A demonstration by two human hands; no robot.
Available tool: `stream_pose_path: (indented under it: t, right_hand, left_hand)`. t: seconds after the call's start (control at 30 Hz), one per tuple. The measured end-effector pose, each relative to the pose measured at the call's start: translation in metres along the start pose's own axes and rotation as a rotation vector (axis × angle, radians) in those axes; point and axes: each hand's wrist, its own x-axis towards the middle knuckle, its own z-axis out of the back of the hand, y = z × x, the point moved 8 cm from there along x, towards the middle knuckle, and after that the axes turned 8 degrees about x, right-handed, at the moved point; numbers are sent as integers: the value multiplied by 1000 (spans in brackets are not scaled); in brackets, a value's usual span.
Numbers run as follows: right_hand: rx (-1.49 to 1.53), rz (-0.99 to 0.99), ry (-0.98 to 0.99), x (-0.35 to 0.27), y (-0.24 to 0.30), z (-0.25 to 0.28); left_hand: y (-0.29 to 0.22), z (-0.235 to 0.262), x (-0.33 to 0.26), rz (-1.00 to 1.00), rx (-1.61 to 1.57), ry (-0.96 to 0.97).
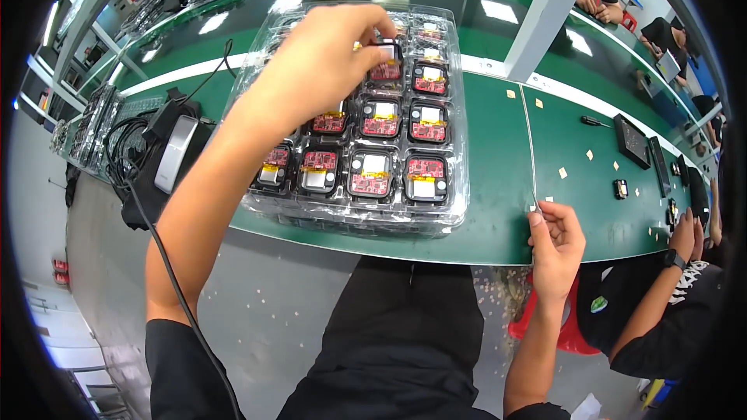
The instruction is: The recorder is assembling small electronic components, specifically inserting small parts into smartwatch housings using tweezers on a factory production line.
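Observation:
A clear plastic tray (459,187) holds rows of small square black housings, each with a red circuit board, a silver-white block and yellow tape. My left hand (334,47) reaches across the tray toward its far part. Its thumb and fingers are closed on one black device housing (385,68), whose red board shows below the thumb. Part of the tray is hidden under my left forearm. Right of the tray, near the table's front edge, my right hand (559,241) pinches a thin metal tool (536,204); its exact kind is unclear.
A black cable runs by my left arm from a grey-and-black device (177,154). On the green table (498,225) to the right lie small yellowish pieces, a screwdriver (595,121) and a black box (632,141). A co-worker's hands (685,237) are at far right; others sit across the line.

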Motion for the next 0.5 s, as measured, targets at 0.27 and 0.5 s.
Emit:
stream_pose_path:
  t: [0.27, 0.5]
  right_hand:
    - [25, 3, -28, -1, 0, 13]
    - [-652, 234, -111, 29, 29, 57]
  left_hand:
    - [-15, -26, 4, -182, 98, 1]
    - [-36, -18, -14, -193, 466, 86]
